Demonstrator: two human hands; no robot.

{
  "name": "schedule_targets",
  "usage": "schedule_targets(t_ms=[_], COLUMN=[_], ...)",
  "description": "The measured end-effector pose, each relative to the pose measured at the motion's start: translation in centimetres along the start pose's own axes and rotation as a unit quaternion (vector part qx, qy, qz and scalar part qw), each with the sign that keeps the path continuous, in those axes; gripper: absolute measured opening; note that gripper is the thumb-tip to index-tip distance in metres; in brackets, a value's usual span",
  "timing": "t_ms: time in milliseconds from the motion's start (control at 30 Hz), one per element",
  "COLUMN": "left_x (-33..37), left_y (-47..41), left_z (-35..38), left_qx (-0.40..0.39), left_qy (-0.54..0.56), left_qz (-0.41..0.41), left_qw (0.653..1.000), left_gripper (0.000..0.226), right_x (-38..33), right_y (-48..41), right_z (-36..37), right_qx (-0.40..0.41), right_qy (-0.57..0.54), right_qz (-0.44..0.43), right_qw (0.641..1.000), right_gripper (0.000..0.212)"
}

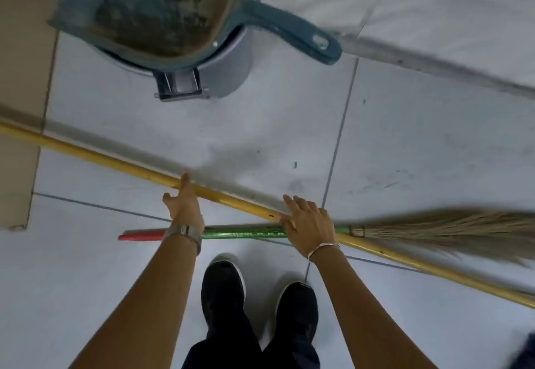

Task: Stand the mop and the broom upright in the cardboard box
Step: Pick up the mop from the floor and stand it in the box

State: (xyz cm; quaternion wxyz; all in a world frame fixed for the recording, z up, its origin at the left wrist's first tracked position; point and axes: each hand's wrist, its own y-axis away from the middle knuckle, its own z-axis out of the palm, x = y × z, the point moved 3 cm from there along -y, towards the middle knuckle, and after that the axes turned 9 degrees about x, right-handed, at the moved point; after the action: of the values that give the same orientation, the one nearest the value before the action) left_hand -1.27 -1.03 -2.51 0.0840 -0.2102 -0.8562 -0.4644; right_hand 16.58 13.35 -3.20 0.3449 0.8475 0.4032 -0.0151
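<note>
- On the tiled floor (pixel 405 137): yellow pole (pixel 101 157) and broom (pixel 434 231) lie flat, crossing.
- Left hand (pixel 183 205): spread, fingers touching the pole.
- Right hand (pixel 309 225): spread over the crossing; grasp unclear.

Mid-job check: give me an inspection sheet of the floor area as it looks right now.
Surface: grey tiled floor, scuffed and dusty.
Job's things: yellow pole and broom with green-and-red handle both lie flat, crossing near the right hand; cardboard at the left edge.
Clutter: dirty teal dustpan on a grey pedal bin.
Grippers: left hand open on the yellow pole; right hand open over the crossing, grip unclear.
Cables: nothing seen.
Surroundings: person's black shoes below.
</note>
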Motion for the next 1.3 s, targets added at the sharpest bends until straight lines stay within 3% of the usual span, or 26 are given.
schedule_targets(t_ms=[133,233,467,733,967,1133,1233,1300], left_x=[0.3,0.8,2.8,11.1,25.2,36.8,42.9,45.8], left_y=[-3.2,-3.0,3.2,16.2,30.8,44.7,53.4,58.9], left_z=[0.9,0.5,-3.7,-10.0,-18.0,-27.5,-35.0,-41.0], left_qx=[-0.100,-0.103,-0.091,-0.115,-0.108,-0.193,-0.185,-0.190], left_qy=[0.097,0.133,0.153,0.164,0.214,0.258,0.244,0.247], left_qz=[-0.090,-0.094,-0.009,0.103,0.261,0.356,0.444,0.490], left_qw=[0.986,0.981,0.984,0.974,0.935,0.877,0.842,0.814], left_gripper=[0.052,0.046,0.040,0.023,0.019,0.017,0.017,0.019], right_x=[-0.8,-0.9,-2.0,-5.8,-13.9,-22.0,-27.7,-31.6], right_y=[-1.0,-1.1,0.9,5.5,10.2,16.8,21.7,25.5], right_z=[2.5,2.4,-3.4,-16.7,-33.6,-48.3,-56.4,-61.2], right_qx=[-0.043,-0.067,-0.085,-0.162,-0.077,0.025,0.080,0.109], right_qy=[-0.005,-0.027,-0.063,-0.074,-0.148,-0.200,-0.231,-0.252], right_qz=[-0.017,-0.007,0.002,-0.032,-0.056,-0.113,-0.161,-0.192], right_qw=[0.999,0.997,0.994,0.984,0.984,0.973,0.956,0.942], right_gripper=[0.045,0.043,0.033,0.031,0.029,0.012,0.008,0.017])
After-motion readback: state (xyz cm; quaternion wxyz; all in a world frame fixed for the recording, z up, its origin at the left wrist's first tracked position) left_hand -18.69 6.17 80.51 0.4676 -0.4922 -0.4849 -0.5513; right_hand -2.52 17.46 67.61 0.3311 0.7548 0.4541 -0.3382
